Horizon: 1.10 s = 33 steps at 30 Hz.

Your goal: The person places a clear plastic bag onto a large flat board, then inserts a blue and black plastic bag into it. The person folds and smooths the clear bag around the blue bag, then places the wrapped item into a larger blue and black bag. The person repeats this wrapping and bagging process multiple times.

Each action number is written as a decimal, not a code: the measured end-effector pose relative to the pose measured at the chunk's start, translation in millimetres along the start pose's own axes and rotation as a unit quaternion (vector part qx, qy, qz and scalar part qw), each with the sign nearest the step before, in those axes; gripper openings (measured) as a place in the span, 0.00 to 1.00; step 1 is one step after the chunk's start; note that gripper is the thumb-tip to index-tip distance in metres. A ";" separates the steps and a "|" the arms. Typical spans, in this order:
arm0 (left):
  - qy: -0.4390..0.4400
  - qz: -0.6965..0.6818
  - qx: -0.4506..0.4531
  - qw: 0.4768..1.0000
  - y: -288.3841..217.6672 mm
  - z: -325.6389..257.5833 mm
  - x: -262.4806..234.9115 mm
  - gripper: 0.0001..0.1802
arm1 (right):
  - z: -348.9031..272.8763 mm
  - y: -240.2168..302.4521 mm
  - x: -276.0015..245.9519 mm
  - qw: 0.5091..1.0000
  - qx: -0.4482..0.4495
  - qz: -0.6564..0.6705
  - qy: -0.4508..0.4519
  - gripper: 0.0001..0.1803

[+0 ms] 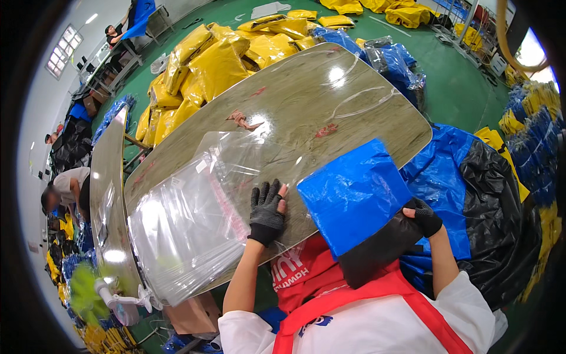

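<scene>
Black-gloved, the right hand grips a folded blue sheet by 1 edge, holding it partly over the desk's near side. The left hand, likewise gloved, rests flat, released, beside clear bags. Yellow packs are heaped beyond.

We have a big, shiny table with round corners and brown-green streaks. On its left side lies a flat pile of clear plastic bags, spread out a bit. Farther back we see a twisted pinkish-brown scrap and a small red scrap. Past the table, yellow packs lie heaped on the green floor.
</scene>
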<state>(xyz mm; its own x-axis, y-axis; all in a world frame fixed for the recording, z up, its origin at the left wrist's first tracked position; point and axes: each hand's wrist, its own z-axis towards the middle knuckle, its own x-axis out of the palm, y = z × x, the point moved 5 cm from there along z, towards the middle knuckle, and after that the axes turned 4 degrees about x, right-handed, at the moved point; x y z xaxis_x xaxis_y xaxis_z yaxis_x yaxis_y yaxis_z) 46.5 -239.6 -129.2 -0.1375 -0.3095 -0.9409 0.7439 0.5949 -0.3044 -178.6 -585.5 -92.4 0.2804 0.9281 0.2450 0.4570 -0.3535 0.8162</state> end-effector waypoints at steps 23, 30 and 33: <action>0.004 0.005 -0.040 0.999 -53.9 -55.6 -120.9 0.32 | 202.3 49.7 171.2 0.923 -0.114 -0.250 0.268 0.16; -0.074 -0.015 -0.070 0.995 -50.9 -71.6 -105.5 0.29 | 121.3 11.5 127.5 0.969 -0.109 -0.210 0.074 0.15; -0.261 -0.192 -0.158 0.933 -39.2 -95.6 -93.4 0.32 | 86.7 -6.3 135.4 0.913 -0.280 -0.271 -0.118 0.15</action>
<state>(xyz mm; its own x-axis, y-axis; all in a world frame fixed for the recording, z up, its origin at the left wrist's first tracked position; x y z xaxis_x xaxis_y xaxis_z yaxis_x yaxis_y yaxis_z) -32.3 -163.2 -43.6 0.0441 -0.8148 -0.5781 0.4639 0.5292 -0.7105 -70.3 -467.8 -109.7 0.3454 0.8746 -0.3403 0.0985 0.3268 0.9399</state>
